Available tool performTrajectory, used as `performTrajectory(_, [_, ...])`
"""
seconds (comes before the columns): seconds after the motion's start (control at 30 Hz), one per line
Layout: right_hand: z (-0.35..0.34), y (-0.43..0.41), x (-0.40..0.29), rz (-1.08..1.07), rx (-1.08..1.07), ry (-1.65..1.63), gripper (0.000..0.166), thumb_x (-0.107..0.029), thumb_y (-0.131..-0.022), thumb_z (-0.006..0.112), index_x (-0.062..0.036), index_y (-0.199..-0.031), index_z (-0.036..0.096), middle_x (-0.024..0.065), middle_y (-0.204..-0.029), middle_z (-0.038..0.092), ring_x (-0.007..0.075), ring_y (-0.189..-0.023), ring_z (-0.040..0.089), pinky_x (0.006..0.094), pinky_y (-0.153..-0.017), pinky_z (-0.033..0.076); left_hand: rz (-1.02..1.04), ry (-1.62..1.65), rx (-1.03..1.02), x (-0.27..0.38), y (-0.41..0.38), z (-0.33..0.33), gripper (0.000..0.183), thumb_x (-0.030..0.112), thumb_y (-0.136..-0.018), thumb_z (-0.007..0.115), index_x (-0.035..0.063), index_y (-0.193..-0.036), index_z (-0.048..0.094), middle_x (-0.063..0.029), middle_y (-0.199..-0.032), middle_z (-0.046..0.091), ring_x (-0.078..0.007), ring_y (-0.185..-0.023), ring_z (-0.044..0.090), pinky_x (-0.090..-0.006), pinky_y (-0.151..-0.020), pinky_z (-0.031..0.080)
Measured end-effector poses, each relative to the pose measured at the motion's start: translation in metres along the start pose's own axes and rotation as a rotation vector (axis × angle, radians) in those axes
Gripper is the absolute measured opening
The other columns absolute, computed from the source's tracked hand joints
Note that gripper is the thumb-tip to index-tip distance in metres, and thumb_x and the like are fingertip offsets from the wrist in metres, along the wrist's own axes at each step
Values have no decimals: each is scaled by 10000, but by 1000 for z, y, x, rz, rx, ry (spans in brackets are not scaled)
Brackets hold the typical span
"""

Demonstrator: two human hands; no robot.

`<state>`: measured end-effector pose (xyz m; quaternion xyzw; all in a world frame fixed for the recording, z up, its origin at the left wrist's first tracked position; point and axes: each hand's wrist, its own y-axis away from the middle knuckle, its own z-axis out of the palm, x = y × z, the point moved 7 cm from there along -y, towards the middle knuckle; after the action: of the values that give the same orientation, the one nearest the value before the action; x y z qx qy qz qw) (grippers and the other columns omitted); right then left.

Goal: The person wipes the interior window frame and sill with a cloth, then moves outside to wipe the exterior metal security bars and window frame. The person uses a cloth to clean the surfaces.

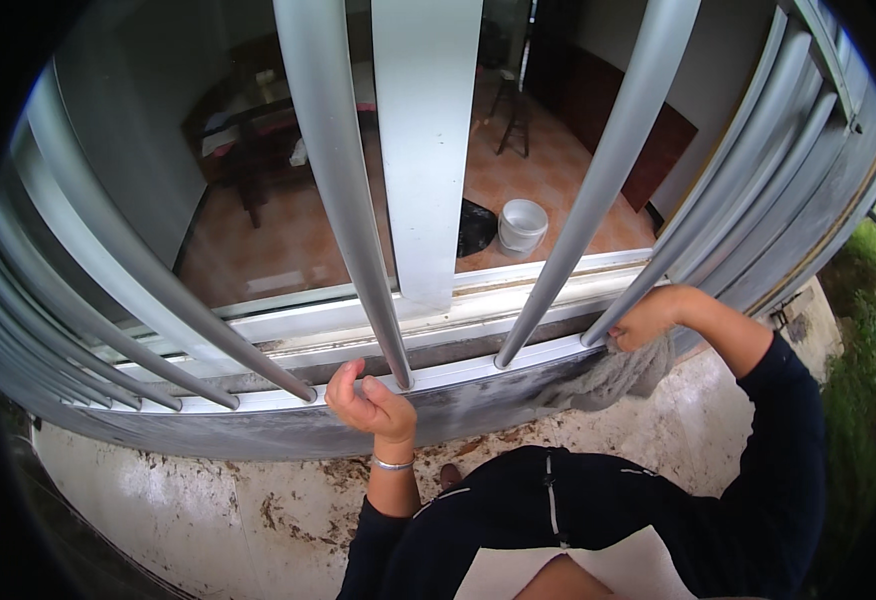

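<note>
Bunched in my right hand [648, 319] is a grey cloth [618, 379]. It hangs down the outer face of the dark grey wall [445, 420], below the window. That hand is at the foot of a metal window bar [655, 259], partly behind it. My left hand [370, 405], a bracelet on its wrist, holds nothing. Its fingers are loosely curled with the thumb apart, beside the foot of another upright bar [355, 247]. Whether it touches the white bottom rail [453, 375] I cannot tell.
Behind the bars lie the white sliding-window frame [427, 150] and its track. Inside, a white bucket [523, 225] stands on the tiled floor [303, 247] near a wooden stool [513, 120]. Dry leaves litter the pale ledge [198, 502] below me. Green plants [858, 330] grow at the right.
</note>
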<state>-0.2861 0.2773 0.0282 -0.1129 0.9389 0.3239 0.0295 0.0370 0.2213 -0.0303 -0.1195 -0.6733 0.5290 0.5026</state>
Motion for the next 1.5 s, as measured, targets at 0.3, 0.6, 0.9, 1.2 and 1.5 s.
performTrajectory(0.3, [49, 60, 25, -3, 673, -1251, 181, -26, -810, 541, -48, -989, 542, -8, -847, 549, 66, -825, 509, 221, -731, 422, 258, 572, -789, 73, 34, 31, 141, 91, -857, 482, 4, -890, 588, -154, -819, 611, -270, -716, 587, -349, -665, 473])
performTrajectory(0.6, [104, 110, 56, 4, 1477, -1580, 233, 13, -795, 468, -52, -1012, 527, -36, -813, 487, 34, -709, 441, 180, -640, 365, -309, 714, -1863, 132, 218, 144, 356, 319, -842, 598, -25, -902, 525, -183, -821, 583, -280, -705, 542, -355, -659, 452])
performTrajectory(0.9, [29, 98, 110, 264, 1113, -188, 236, -38, -801, 478, 10, -1033, 487, 238, -942, 575, 380, -949, 566, 420, -807, 444, -511, 1007, -1732, 179, 221, 180, 357, 309, -872, 584, -34, -819, 499, -75, -678, 498, -96, -655, 411, -297, -579, 404])
performTrajectory(1.2, [16, 37, 136, 233, 505, 165, 421, -214, -691, 628, 83, -972, 527, 260, -884, 600, 373, -866, 596, 403, -766, 475, -617, 957, -1955, 181, 224, 172, 344, 206, -922, 515, -23, -1174, 463, -27, -1074, 554, -80, -968, 475, -243, -855, 405])
performTrajectory(1.5, [34, 68, 158, 39, 1085, -1195, 162, -4, -731, 578, -30, -889, 548, 23, -835, 570, 142, -794, 553, 297, -708, 470, -798, 1194, -1594, 177, 221, 166, 349, 299, -888, 556, -29, -1000, 521, -88, -876, 595, -119, -801, 508, -292, -735, 437])
